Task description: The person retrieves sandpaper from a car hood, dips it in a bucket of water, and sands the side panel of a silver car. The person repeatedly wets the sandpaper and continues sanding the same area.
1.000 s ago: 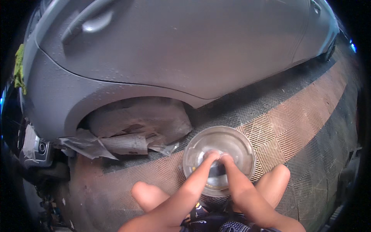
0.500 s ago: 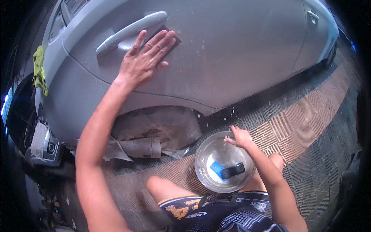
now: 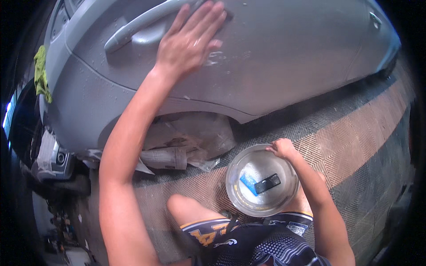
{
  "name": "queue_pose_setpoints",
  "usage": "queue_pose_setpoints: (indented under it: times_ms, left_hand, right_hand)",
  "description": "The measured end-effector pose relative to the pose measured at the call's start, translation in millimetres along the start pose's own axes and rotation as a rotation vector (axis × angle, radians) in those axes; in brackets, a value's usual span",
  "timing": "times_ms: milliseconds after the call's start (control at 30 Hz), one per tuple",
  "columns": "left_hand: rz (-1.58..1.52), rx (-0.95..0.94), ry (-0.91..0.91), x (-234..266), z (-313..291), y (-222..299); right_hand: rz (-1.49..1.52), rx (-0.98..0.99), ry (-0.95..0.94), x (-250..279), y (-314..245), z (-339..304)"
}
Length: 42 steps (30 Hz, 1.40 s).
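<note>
My left hand (image 3: pixel 188 46) lies on the grey car door (image 3: pixel 284 57), just right of the long door handle (image 3: pixel 142 24). Its fingers are stretched flat over a dark sheet, seemingly sandpaper (image 3: pixel 229 15), pressing it to the panel; only an edge shows past the fingertips. Wet streaks shine below the thumb. Down between my knees is a clear plastic bucket (image 3: pixel 231 188). My right hand (image 3: pixel 282 148) is closed on its far right rim. In the bucket's cloudy water are a blue block (image 3: pixel 248 182) and a black block (image 3: pixel 268 183).
Crumpled masking paper (image 3: pixel 171 157) covers the wheel area below the door. A yellow-green cloth (image 3: pixel 41 73) hangs at the car's far left. A paper-wrapped lamp unit (image 3: pixel 55 159) sits at left. Ribbed tiles (image 3: pixel 341 146) form the floor.
My left hand has slid up and to the right across the door, the dark sheet moving with it. My right hand's spread fingers have closed on the bucket's rim. The falling drops are gone.
</note>
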<state>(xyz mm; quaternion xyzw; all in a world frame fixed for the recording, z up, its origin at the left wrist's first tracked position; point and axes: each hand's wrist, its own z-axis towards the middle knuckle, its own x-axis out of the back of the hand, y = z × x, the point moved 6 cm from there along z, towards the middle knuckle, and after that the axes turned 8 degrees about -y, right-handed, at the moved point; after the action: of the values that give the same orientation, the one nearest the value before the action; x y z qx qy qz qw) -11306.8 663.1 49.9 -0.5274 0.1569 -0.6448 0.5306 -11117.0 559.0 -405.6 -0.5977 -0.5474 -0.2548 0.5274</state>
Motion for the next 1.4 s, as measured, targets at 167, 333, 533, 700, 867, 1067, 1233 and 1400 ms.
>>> queue_pose_setpoints:
  times_ms: [167,333,533,700,867,1067,1233,1400]
  left_hand:
    - [-0.170,0.204,-0.027,-23,-149,-54]
    - [-0.154,0.014,0.035,-11,-24,18]
    - [-0.198,0.183,-0.022,-15,-126,-39]
    - [-0.137,-0.049,0.051,-1,-5,5]
    - [-0.067,-0.066,-0.023,4,-26,-18]
    - [0.030,-0.226,-0.047,17,10,-30]
    - [0.055,-0.117,-0.106,6,-11,-34]
    - [0.071,-0.103,-0.081,10,3,-18]
  right_hand:
    - [-0.024,0.097,0.152,12,3,2]
    - [0.035,0.081,0.108,6,-1,3]
    - [-0.049,0.095,0.111,10,1,5]
    - [-0.015,0.103,0.131,15,-13,6]
    - [-0.122,0.081,0.164,4,6,7]
    - [-0.078,0.076,0.103,4,-10,9]
    - [-0.115,0.137,0.123,14,-6,13]
    - [-0.121,0.123,0.094,6,-1,11]
